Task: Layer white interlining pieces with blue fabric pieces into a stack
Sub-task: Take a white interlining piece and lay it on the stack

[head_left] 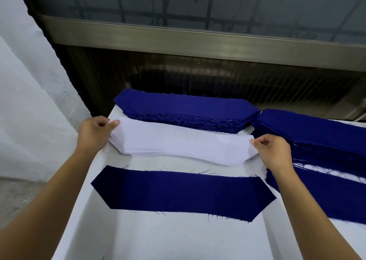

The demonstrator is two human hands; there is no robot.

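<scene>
Barely started, seemingly: one blue piece [182, 192] is laid on the bench [178, 240]. Just behind, the top white interlining piece [178, 143] is pinched at both ends by left hand [93, 130] and right hand [272, 152] fingers [255, 141]; plenty's left.

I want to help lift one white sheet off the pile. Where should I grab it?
Pinch the top white sheet at its two pointed ends, one hand from each side, like the left hand and right hand. It is long and thin.
</scene>
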